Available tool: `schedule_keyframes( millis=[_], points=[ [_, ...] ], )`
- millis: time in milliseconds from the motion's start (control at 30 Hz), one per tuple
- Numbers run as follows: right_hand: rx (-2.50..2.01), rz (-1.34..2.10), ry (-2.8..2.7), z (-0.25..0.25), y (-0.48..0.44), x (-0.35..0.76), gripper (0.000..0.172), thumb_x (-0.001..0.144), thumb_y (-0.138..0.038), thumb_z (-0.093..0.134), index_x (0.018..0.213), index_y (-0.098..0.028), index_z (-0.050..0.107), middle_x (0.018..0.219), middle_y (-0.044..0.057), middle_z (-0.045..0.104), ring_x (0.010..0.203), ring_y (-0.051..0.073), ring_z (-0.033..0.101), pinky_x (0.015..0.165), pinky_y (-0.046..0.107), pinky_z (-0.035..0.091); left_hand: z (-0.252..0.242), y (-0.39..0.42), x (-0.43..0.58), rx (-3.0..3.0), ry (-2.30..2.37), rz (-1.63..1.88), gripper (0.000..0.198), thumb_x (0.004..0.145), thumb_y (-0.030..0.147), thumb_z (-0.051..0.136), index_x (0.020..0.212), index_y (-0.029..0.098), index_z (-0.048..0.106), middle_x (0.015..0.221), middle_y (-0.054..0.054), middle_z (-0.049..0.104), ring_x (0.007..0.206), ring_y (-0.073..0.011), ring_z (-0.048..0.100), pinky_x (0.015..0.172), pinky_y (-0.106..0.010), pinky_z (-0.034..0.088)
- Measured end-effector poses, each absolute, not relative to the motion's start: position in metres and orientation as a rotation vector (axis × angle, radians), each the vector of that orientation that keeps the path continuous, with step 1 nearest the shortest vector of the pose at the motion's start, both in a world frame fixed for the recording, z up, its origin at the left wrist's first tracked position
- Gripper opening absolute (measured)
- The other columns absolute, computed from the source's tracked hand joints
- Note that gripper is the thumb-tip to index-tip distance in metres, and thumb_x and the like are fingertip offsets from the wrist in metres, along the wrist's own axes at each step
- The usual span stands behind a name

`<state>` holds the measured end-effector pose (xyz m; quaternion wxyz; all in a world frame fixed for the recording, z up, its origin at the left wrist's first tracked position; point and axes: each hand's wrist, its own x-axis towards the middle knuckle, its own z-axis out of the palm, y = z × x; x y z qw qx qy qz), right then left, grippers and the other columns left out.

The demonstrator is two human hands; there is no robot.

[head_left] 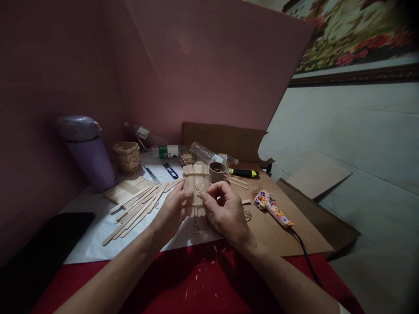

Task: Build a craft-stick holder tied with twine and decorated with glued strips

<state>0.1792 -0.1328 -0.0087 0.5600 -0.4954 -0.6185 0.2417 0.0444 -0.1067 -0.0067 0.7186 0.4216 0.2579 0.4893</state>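
Upright in my left hand (173, 208) is a small pot (192, 196) faced with wooden craft sticks, with twine bands near its top and bottom. On its front sits a small fan-shaped twine bow (199, 189). The thumb and fingers of my right hand (227, 210) pinch the bow's lower right part against the sticks. The far side of the pot and some of my left fingers are hidden. Loose craft sticks (140, 213) lie spread to the left, beside a banded bundle of sticks (121, 190).
A glue gun with a floral pattern (273, 210) lies on the cardboard (294, 240) at right, its cord trailing forward. Behind are a tape roll (217, 171), a yellow-black cutter (244, 173), thread snips (170, 170), plastic bottles (204, 152), another pot (127, 158) and a purple tumbler (90, 157).
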Motion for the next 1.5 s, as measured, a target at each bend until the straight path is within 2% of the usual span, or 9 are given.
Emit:
schedule_keyframes(
  millis=[367, 600, 767, 933, 1300, 1500],
  points=[
    [-1.151, 0.848, -1.343, -0.001, -0.128, 0.182, 0.024, 0.072, -0.033, 0.068, 0.068, -0.019, 0.05, 0.061, -0.005, 0.047, 0.056, 0.009, 0.041, 0.052, 0.023, 0.034, -0.009, -0.107, 0.047, 0.93, 0.544, 1.11, 0.037, 0.073, 0.021, 0.057, 0.11, 0.018, 0.059, 0.101, -0.009, 0.067, 0.088, -0.0228, 0.063, 0.074, -0.033, 0.049],
    [-1.153, 0.865, -1.325, 0.003, -0.127, 0.18, 0.024, 0.071, -0.032, 0.069, 0.066, -0.018, 0.051, 0.06, -0.005, 0.047, 0.055, 0.009, 0.041, 0.051, 0.023, 0.034, -0.011, -0.106, 0.047, 0.939, 0.546, 1.109, 0.038, 0.075, 0.02, 0.056, 0.113, 0.019, 0.057, 0.102, -0.008, 0.067, 0.089, -0.0228, 0.063, 0.075, -0.033, 0.049],
    [-1.065, 0.85, -1.322, -0.001, -0.125, 0.182, 0.024, 0.075, -0.036, 0.066, 0.068, -0.018, 0.052, 0.06, -0.005, 0.046, 0.054, 0.008, 0.039, 0.05, 0.022, 0.034, -0.011, -0.107, 0.047, 0.934, 0.515, 1.114, 0.04, 0.074, 0.022, 0.064, 0.113, 0.016, 0.057, 0.101, -0.01, 0.068, 0.087, -0.0239, 0.065, 0.076, -0.034, 0.05],
    [-0.945, 0.92, -1.183, -0.007, -0.126, 0.183, 0.027, 0.08, -0.043, 0.061, 0.072, -0.019, 0.051, 0.059, -0.006, 0.044, 0.048, 0.007, 0.035, 0.046, 0.021, 0.031, -0.005, -0.11, 0.047, 0.854, 0.478, 1.059, 0.035, 0.074, 0.025, 0.063, 0.107, 0.013, 0.062, 0.096, -0.011, 0.069, 0.081, -0.0236, 0.065, 0.071, -0.034, 0.051],
    [-0.983, 0.867, -1.276, -0.013, -0.135, 0.182, 0.027, 0.083, -0.042, 0.059, 0.072, -0.019, 0.05, 0.059, -0.005, 0.041, 0.049, 0.008, 0.034, 0.045, 0.021, 0.029, -0.006, -0.11, 0.046, 0.818, 0.594, 1.04, 0.03, 0.069, 0.029, 0.068, 0.094, 0.013, 0.066, 0.086, -0.009, 0.07, 0.077, -0.0226, 0.064, 0.063, -0.032, 0.052],
    [-0.983, 0.699, -1.222, -0.013, -0.135, 0.189, 0.03, 0.088, -0.043, 0.053, 0.07, -0.019, 0.05, 0.058, -0.005, 0.041, 0.05, 0.008, 0.034, 0.047, 0.022, 0.03, -0.007, -0.11, 0.042, 0.814, 0.598, 1.025, 0.028, 0.074, 0.028, 0.063, 0.098, 0.015, 0.066, 0.094, -0.008, 0.069, 0.084, -0.0221, 0.064, 0.068, -0.033, 0.054]
  ],
)
